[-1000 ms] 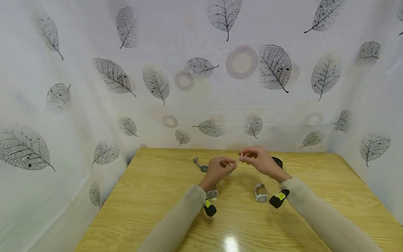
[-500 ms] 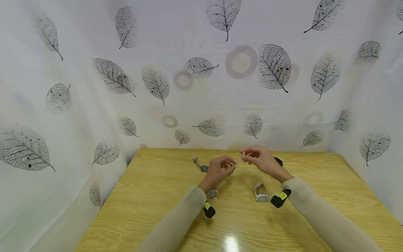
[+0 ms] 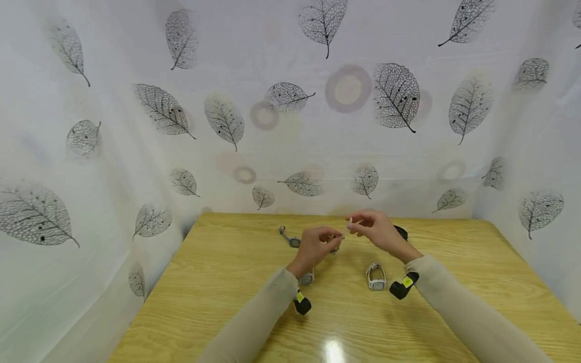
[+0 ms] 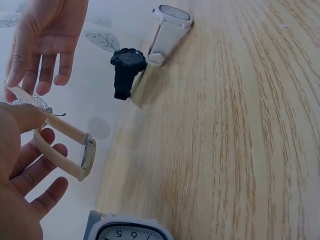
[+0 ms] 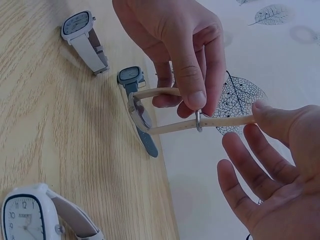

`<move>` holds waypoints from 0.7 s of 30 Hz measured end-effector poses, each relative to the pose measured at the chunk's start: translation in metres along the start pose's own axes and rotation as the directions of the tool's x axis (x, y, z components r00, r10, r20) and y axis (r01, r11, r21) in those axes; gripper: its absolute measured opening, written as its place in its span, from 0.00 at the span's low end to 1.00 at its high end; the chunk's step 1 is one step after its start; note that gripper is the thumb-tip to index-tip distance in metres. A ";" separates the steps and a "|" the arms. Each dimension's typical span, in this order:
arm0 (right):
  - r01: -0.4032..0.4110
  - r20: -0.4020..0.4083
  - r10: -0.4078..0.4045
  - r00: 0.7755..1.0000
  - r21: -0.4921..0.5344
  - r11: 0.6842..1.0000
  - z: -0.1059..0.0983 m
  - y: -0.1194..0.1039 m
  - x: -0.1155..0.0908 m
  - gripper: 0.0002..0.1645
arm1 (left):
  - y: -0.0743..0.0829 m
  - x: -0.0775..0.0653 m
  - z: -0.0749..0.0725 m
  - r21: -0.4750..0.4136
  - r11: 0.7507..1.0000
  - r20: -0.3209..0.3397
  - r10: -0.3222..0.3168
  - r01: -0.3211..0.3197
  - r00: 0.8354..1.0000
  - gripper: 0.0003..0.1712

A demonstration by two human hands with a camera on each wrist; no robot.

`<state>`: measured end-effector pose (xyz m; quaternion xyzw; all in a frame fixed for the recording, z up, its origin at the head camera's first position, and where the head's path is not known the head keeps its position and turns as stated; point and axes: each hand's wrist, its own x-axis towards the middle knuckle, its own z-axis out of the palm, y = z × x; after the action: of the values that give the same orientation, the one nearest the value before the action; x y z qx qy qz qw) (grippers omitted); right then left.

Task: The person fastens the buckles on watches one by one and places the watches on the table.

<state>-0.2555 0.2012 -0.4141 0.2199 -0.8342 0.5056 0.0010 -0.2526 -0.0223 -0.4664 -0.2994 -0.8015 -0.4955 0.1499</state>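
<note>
Between both hands hangs a wristwatch with a cream strap [image 5: 172, 127], its strap bent into a loop. My left hand [image 3: 314, 247] pinches the strap by its metal buckle [image 5: 198, 121] with thumb and index finger. The strap's long piece runs through the buckle in the right wrist view. My right hand [image 3: 375, 231] pinches the tip of that strap, its other fingers spread loosely. In the left wrist view the watch case [image 4: 88, 157] faces away from the left palm. In the head view the left hand covers most of the watch.
On the wooden table [image 3: 218, 292] lie a white watch [image 3: 376, 285], another white watch [image 3: 307, 279] near the left wrist, and a grey-blue watch [image 3: 294, 242]. A black watch [image 3: 401, 232] lies behind the right wrist. A leaf-print curtain [image 3: 290, 146] surrounds the table.
My right hand has shifted slightly to the right with the strap tip, and the strap between the hands now slants more steeply. The left hand has barely moved. The watches on the table stay put.
</note>
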 end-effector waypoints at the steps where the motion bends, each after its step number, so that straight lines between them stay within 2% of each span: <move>1: 0.002 0.000 -0.002 1.000 0.000 1.000 0.000 0.000 0.000 0.18 | 0.000 0.000 0.000 0.006 1.000 0.000 0.006 -0.006 1.000 0.06; 9: 0.004 0.002 -0.004 1.000 0.020 1.000 0.002 -0.001 0.001 0.18 | -0.002 0.000 0.002 0.037 0.999 0.002 0.040 -0.040 0.999 0.06; 21: 0.003 0.011 -0.003 1.000 0.062 0.998 0.003 0.000 0.001 0.19 | -0.006 0.000 0.004 0.078 0.996 0.002 0.041 -0.041 0.999 0.06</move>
<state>-0.2554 0.1988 -0.4152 0.2240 -0.8178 0.5301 -0.0098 -0.2563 -0.0206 -0.4731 -0.3096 -0.8139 -0.4608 0.1714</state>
